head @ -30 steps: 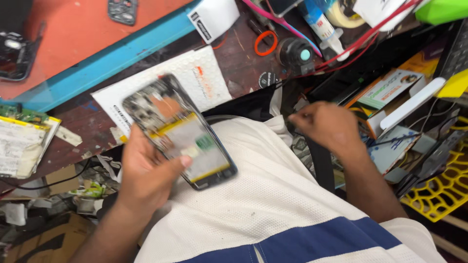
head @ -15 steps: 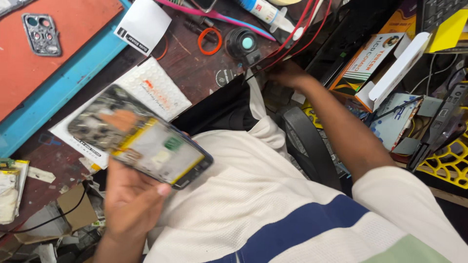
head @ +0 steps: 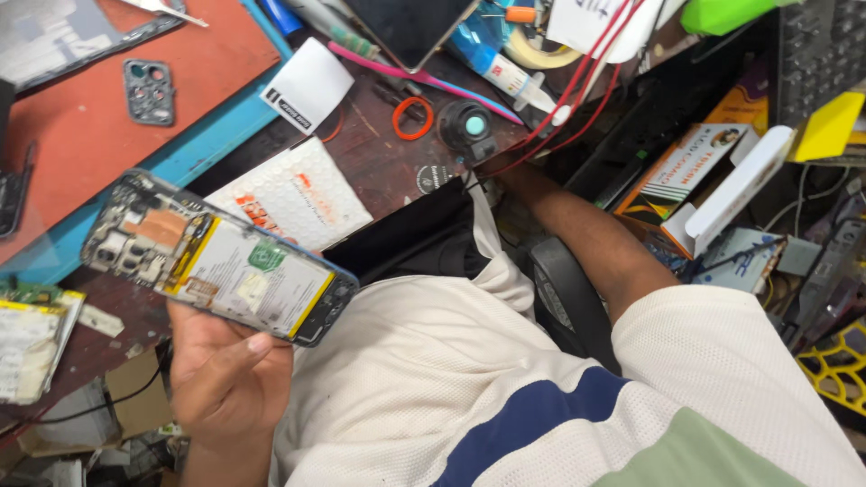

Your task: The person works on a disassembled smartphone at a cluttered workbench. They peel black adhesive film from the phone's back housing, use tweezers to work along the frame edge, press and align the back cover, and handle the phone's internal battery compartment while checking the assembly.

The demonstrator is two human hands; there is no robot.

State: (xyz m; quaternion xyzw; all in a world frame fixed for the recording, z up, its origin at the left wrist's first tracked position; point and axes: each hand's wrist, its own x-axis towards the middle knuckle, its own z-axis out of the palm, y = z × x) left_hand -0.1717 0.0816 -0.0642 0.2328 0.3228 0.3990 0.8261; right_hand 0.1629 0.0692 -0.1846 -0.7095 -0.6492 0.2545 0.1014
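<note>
My left hand (head: 225, 374) holds an opened phone (head: 216, 257) from below, its back cover off, tilted above my lap. A white and yellow battery and the bare boards by the camera end show inside the blue frame. My right arm stretches out to the edge of the brown desk (head: 370, 162). My right hand (head: 503, 173) lies at the desk edge under the red wires (head: 577, 99), beside a black round tool with a teal top (head: 469, 126). The fingers of that hand are hidden.
A red mat with a blue border (head: 180, 99) holds a grey camera frame (head: 149, 90). A white padded envelope (head: 293, 194), an orange ring (head: 413, 117), a pink toothbrush (head: 406, 77) and a glue bottle (head: 505, 77) lie on the desk. Boxes and a yellow mesh tray (head: 834, 370) crowd the right.
My right hand has left my lap and reached up to the desk edge by the red wires. My left hand has kept hold of the opened phone, now nearer the desk.
</note>
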